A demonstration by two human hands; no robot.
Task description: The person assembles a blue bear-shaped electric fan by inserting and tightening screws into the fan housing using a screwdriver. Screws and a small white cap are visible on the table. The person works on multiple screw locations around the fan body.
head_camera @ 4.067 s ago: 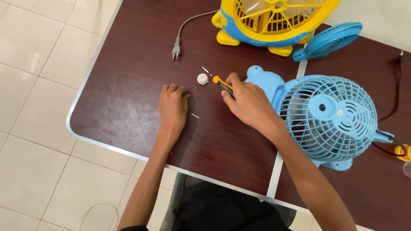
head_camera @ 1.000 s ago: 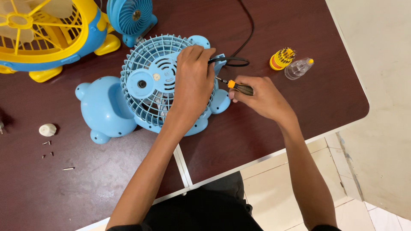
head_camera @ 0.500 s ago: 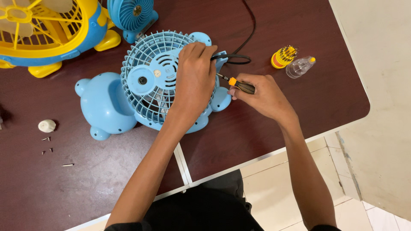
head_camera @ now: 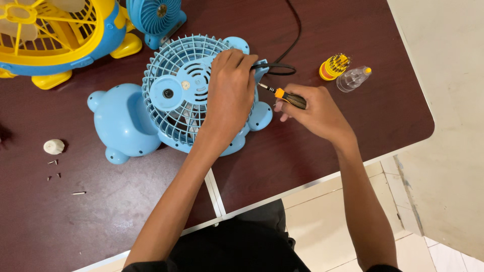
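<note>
A light blue table fan (head_camera: pixel 171 100) lies grille-up on the dark brown table (head_camera: pixel 312 151). My left hand (head_camera: pixel 229 95) presses on the right side of its grille, fingers curled over the rim. My right hand (head_camera: pixel 315 113) grips a small orange and black screwdriver (head_camera: pixel 287 97), its tip pointing left at the fan's right edge, close to my left fingertips. A black cable (head_camera: pixel 285 58) loops from the fan toward the table's far side.
A yellow and blue fan (head_camera: pixel 55 35) and a small blue fan (head_camera: pixel 154 17) stand at the back left. A yellow bit holder (head_camera: pixel 334 67) and a clear cap (head_camera: pixel 353 79) lie at right. A white knob (head_camera: pixel 54 146) and loose screws (head_camera: pixel 55 174) rest at left.
Earlier both hands were by the loose screws; my left hand has since moved onto the fan grille. In the last second the screwdriver shifted slightly right and up at the fan's edge.
</note>
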